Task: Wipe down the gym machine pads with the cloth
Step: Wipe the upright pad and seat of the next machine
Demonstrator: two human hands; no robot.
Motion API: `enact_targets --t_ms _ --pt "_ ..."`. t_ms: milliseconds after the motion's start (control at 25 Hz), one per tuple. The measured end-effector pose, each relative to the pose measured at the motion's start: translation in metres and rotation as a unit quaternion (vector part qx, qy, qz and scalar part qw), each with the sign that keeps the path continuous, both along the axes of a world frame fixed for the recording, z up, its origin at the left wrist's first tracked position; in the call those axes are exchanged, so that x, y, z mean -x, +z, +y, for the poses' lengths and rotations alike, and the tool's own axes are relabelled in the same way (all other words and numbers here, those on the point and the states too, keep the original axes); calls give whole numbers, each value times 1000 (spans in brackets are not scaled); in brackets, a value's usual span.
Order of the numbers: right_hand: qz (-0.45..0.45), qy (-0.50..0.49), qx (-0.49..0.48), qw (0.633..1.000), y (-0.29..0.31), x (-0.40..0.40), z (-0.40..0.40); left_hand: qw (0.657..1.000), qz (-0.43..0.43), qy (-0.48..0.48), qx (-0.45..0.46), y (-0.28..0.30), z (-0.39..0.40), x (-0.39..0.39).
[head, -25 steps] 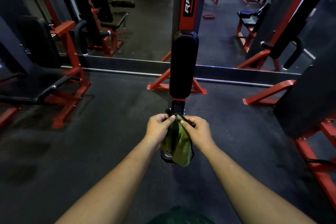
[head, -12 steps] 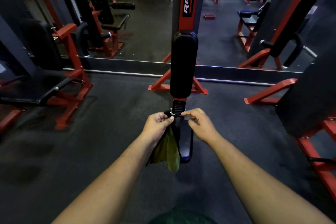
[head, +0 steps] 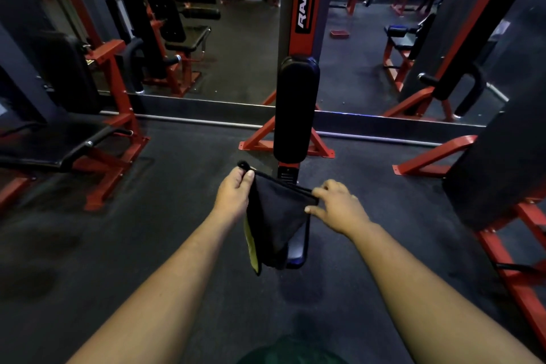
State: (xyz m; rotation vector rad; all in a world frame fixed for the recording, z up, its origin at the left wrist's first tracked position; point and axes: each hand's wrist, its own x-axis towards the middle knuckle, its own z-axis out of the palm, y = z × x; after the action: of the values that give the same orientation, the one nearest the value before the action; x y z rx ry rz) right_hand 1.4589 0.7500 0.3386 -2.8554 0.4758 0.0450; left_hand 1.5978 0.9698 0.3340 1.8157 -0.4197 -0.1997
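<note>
With the cloth (head: 276,216) pinched at its upper corners by the left hand (head: 233,195) and right hand (head: 339,207), just below the upright pad (head: 297,109), a light corner pinch may slip, dropping it to the floor (head: 147,245).

A: Dim overall?
B: Yes, the floor (head: 147,245) is murky, and the far machines are grainy and soft.
A: Any glare?
B: A thin bluish glint along the mirror (head: 236,38) base. Straight frames bow outward toward the edges.
</note>
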Motion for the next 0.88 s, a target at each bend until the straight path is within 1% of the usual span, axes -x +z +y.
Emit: enact_targets --t_ms 80,160,240,320,360,400,440,480,520,560,600,640,680,720,760,800,840,880 --pt "-116 -10 -43 992 11 3 -2 994 -50 50 -80 0 8 -5" --pt "-154 -11 -71 985 25 3 -1 987 -74 67 -123 0 12 -5" --pt "-167 -42 -135 976 33 0 3 989 -77 76 -101 3 9 -6" --pt "-210 -64 -219 951 38 -6 2 992 -79 84 -53 12 5 -9" --pt "-243 -65 -278 927 41 -10 -1 994 -74 83 -21 18 2 -9" --pt "-280 -61 -349 892 48 -13 -1 996 -48 74 24 24 0 -8" --pt "-320 -59 -433 841 54 -15 -2 994 1 56 89 31 -4 -7" --pt "-356 -57 -518 776 61 -14 -2 985 61 31 159 40 -8 -4" --pt "-369 -52 -593 714 64 -12 -3 967 120 15 224 52 -14 -3" --pt "-343 -49 -637 689 62 -10 -2 946 170 10 274 67 -18 -3" --pt "-280 -46 -646 708 57 -6 4 923 218 5 318 80 -21 -4" --pt "-192 -42 -633 748 48 -1 13 894 272 -5 356 91 -20 -6" --pt "-119 -34 -614 780 34 2 21 864 321 -31 386 93 -16 -10" --pt "-93 -30 -609 787 21 3 30 850 353 -65 386 88 -8 -14" --pt "-107 -36 -631 768 11 1 37 855 370 -100 349 70 3 -14" --pt "-126 -52 -655 743 8 -1 43 875 381 -119 275 47 15 -9" --pt "-135 -74 -667 729 6 -3 48 888 395 -139 192 20 28 -1" --pt "-138 -91 -675 719 5 -4 51 890 411 -155 125 -2 39 7"
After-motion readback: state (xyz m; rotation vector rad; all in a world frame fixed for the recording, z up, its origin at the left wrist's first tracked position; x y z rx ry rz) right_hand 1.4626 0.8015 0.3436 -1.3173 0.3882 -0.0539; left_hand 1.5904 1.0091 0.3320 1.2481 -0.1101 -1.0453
